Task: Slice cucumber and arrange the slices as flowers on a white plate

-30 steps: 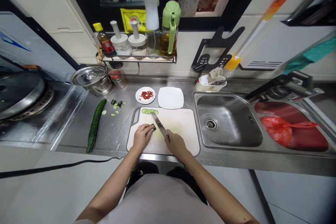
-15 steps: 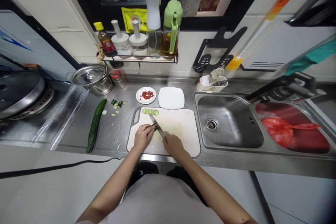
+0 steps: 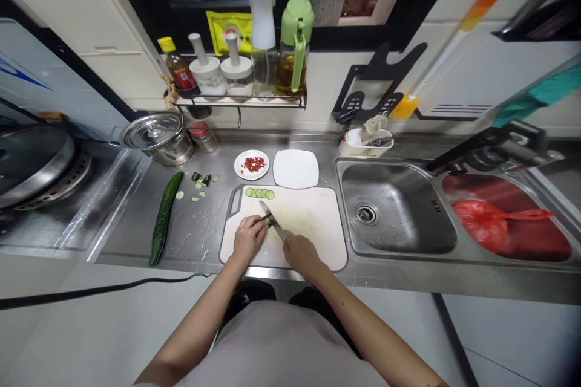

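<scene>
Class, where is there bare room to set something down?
Bare, wet steel between the whole cucumber and cutting board, this side of the scraps; also the board's right side. Crowded: condiment rack; around left hand, knife, right hand.

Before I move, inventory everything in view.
Counter: 1, silver, centre
Board: 1, white, centre
Knife: 1, silver, over board
Cucumber slices: several, pale green, on board
Whole cucumber: 1, green, left
Cucumber scraps: several, green, left of board
Round plate with red pieces: 1, white, behind board
Square plate: 1, white, behind board
Pot: 1, silver, back left
Jar: 1, red-lidded, beside pot
Rack: 1, dark, wall
Bottles: 3, yellow-, white-, green-topped, on rack
Seasoning jars: 2, white-lidded, on rack
Packet: 1, yellow, behind rack
Sink: 1, silver, right
Utensil holder: 1, cream, behind sink
Tap: 1, dark, right
Bag: 1, red, far right
Lidded pan: 1, dark, far left
Left hand: 1, bare, on green piece
Right hand: 1, bare, gripping knife
</scene>
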Available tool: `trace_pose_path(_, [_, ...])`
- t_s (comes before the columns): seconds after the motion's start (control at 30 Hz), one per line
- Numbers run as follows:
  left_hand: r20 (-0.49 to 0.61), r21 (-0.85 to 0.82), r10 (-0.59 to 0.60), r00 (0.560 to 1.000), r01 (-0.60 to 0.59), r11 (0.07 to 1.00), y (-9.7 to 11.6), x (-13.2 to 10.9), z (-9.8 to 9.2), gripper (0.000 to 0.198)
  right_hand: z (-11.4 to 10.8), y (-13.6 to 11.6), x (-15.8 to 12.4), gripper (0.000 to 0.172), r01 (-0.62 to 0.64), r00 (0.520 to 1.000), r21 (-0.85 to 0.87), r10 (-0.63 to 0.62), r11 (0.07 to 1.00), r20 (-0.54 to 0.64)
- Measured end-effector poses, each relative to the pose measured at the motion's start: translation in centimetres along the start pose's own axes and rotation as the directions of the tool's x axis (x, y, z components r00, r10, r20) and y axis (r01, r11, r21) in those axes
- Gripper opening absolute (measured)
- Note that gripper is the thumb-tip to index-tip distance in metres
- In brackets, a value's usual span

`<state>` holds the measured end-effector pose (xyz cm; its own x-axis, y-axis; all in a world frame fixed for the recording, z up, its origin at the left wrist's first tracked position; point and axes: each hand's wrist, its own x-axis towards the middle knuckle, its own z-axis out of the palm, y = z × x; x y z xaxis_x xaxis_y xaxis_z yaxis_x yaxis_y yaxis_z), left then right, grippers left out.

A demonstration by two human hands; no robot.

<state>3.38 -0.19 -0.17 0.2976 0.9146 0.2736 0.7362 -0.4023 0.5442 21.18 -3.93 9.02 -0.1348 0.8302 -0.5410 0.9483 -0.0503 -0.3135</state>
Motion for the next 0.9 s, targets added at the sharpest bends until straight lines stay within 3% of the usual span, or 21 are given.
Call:
trace_pose_path(0.37, [-0.014,0.014,0.007,1.0,-0.007,1.0,0.1,0.0,0.1,0.023,0.0,0.6,-2.1,0.033,-0.024,0.999,0.005,0.024,1.0,0.041])
trace_pose_path(0.9, [-0.014,0.013,0.021,1.0,-0.021,1.0,0.3,0.1,-0.1,0.023,0.2,-0.6,0.4,0.03,-0.007,1.0,-0.004,0.007,1.0,0.014])
